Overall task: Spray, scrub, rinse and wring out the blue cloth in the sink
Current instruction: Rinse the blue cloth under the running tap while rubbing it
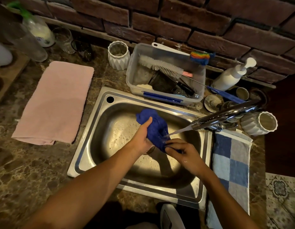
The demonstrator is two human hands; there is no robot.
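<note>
Two hands are working over the steel sink [87,151], which is sitting sunk into the mottled brown surface [27,171] below a brick wall. I am holding the blue cloth [157,128] bunched up above the basin, near its middle and clear of the wet, bubble-flecked bottom. Its long axis is running on a slant, from a crumpled far end pointing up and left toward the back rim, down to a narrower near end pointing right and toward me.

A pink towel [59,100] is lying flat on the surface left of the sink, and a blue-and-grey checked towel [232,164] is hanging over the edge on the right. A clear plastic tub [199,90] of brushes is resting on the sink's back rim.

I am wrapping my left hand [141,138] around the cloth's middle from below, fingers curled closed on it and thumb lying along the fabric toward the far end. I am pinching the cloth's near end with my right hand [184,152], fingertips pressed together on it.

From the right, the chrome tap [226,115] is reaching over the basin, and its thin stream of water [179,131] is landing on the cloth just above my right hand.
</note>
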